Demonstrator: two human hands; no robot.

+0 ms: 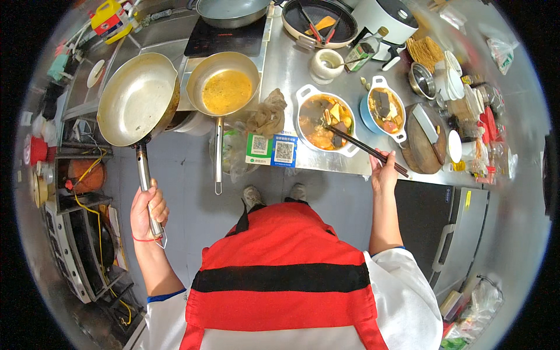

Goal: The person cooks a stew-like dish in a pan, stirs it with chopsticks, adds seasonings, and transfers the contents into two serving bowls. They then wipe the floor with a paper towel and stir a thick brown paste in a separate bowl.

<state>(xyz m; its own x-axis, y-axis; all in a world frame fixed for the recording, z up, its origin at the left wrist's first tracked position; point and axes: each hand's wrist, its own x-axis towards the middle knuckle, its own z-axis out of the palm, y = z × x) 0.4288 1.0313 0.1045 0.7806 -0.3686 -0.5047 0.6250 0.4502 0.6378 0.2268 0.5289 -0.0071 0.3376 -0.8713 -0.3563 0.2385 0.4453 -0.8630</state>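
My left hand [150, 206] is closed around the metal handle of an emptied-looking frying pan [138, 100], held up at the left with oily residue inside. In my right hand [385, 168] is a pair of dark chopsticks [365, 150], their tips in a white two-handled pot [302, 131] of soup with noodles and other pieces. A smaller blue-and-white pot [369, 118] of similar food stands to its right. Between the held pan and the white pot, a second frying pan [195, 78] contains yellow-orange liquid. A crumpled brown cloth [269, 114] lies beside it.
A knife [425, 124] rests on a round wooden board [411, 151] at the right. Behind stand a stone mortar [323, 74], a glass bottle [365, 48] and a black pan [302, 22] holding tongs. Printed code cards [271, 162] lie at the counter edge. A sink [153, 28] is upper left.
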